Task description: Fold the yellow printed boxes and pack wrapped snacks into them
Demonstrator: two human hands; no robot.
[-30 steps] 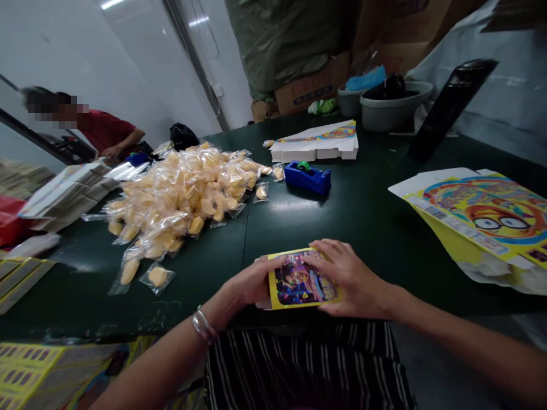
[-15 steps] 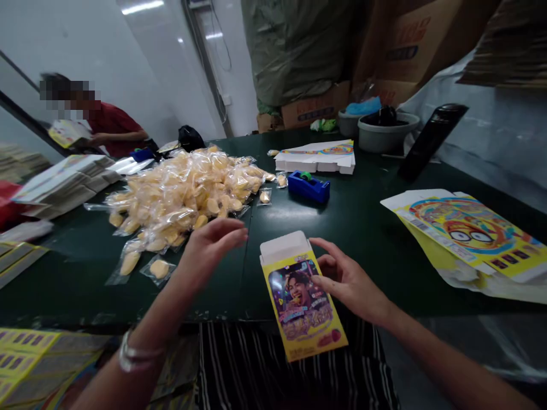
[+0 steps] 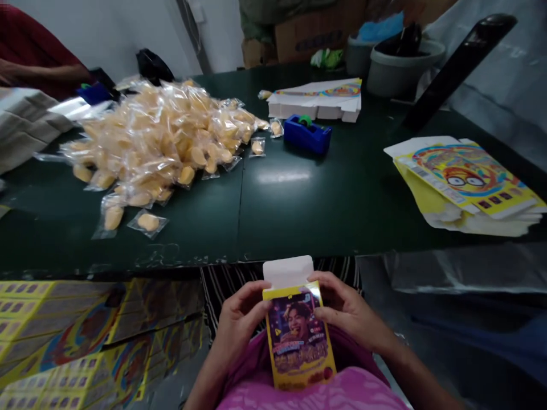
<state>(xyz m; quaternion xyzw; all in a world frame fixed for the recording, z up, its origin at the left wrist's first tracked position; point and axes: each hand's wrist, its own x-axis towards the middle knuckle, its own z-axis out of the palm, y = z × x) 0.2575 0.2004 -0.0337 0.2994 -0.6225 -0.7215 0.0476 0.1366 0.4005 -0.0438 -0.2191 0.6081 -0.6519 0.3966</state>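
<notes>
The yellow box (image 3: 301, 347) is in front of the person's body, below the near edge of the worktop (image 3: 277, 213), tilted back with its white flap (image 3: 288, 273) raised at the far end. The left hand (image 3: 241, 313) and right hand (image 3: 348, 310) pinch its sides near the top, thumbs on the printed face; both are closed on the card.

The likeliest trouble is crushing: thin card could buckle or crease at the upper corners if the thumbs press unevenly. With nothing but clothing visible beneath it, the box could also drop towards the lap if both grips loosen. Lifted forward too low, its flap might catch the worktop's edge.

Beyond that edge, a bare stretch of worktop offers open room, bounded by the heap of wrapped pieces (image 3: 162, 142) on the left, the blue tape dispenser (image 3: 307, 135) farther back and the printed cartons (image 3: 474, 182) on the right.
</notes>
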